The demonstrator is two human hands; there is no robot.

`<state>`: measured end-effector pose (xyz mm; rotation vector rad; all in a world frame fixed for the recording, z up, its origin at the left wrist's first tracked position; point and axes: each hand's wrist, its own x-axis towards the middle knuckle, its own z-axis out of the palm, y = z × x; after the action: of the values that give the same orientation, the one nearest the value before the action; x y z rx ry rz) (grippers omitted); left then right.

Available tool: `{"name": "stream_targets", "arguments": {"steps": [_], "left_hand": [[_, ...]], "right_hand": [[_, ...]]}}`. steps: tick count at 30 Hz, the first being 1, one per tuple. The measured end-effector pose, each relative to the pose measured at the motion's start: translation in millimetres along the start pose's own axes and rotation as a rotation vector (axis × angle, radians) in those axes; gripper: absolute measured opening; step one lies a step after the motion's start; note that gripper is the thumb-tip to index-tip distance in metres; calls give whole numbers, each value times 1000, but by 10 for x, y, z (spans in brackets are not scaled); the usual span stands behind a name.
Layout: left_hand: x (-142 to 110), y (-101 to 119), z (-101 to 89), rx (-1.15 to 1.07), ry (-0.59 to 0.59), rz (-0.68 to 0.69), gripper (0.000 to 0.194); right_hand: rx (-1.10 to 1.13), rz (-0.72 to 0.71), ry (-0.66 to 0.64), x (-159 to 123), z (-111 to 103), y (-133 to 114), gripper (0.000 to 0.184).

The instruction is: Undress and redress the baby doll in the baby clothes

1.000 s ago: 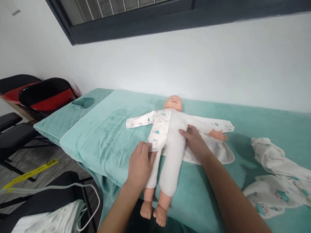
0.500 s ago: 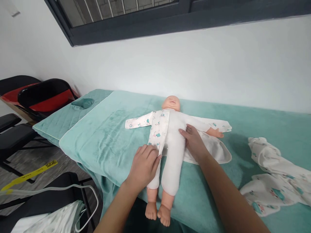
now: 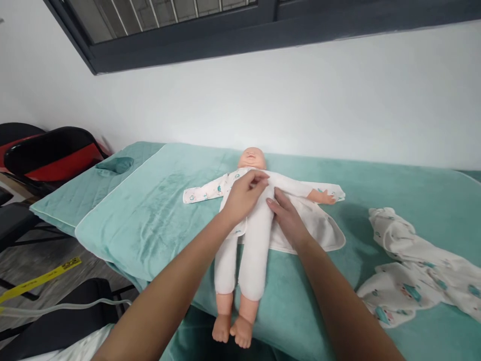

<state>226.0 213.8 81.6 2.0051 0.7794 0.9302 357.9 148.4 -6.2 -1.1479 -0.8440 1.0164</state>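
On the green-covered bed lies a baby doll point(image 3: 259, 225), face up, with a white cloth body and bare feet toward me. A white printed baby shirt point(image 3: 205, 192) covers its torso on the left side, with a sleeve over that arm. The shirt's other half point(image 3: 308, 220) is spread flat under the doll's right-side arm. My left hand point(image 3: 246, 195) is over the upper chest, fingers bent and thumb apart from them; its fingertips are partly hidden. Resting against the right side of the doll's torso is my right hand point(image 3: 287, 215), open, its fingers and thumb parted.
Crumpled printed baby clothing point(image 3: 421, 276) lies on the bed point(image 3: 150, 215) at the right. The white wall stands behind, below a dark window frame point(image 3: 169, 52). Black and red chairs point(image 3: 60, 155) stand at the left; another dark chair point(image 3: 82, 306) holds cloth, with a pale cable across it.
My left hand has let go of the shirt's lower front edge and moved up to the doll's chest. My right hand stays at the doll's side. The view has shifted slightly.
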Motion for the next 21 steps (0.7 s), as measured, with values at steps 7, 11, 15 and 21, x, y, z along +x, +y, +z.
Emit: {"name": "stream_targets", "arguments": {"steps": [7, 11, 15, 21], "left_hand": [[677, 158, 656, 820, -521, 403, 39], [911, 180, 699, 1036, -595, 392, 29], [1004, 170, 489, 1127, -519, 400, 32], [891, 105, 338, 1297, -568, 519, 36]], "right_hand": [[-209, -143, -65, 27, -44, -61, 37], [-444, -295, -55, 43, -121, -114, 28], [-737, -342, 258, 119, -467, -209, 29], [-1179, 96, 389, 157, -911, -305, 27]]}}
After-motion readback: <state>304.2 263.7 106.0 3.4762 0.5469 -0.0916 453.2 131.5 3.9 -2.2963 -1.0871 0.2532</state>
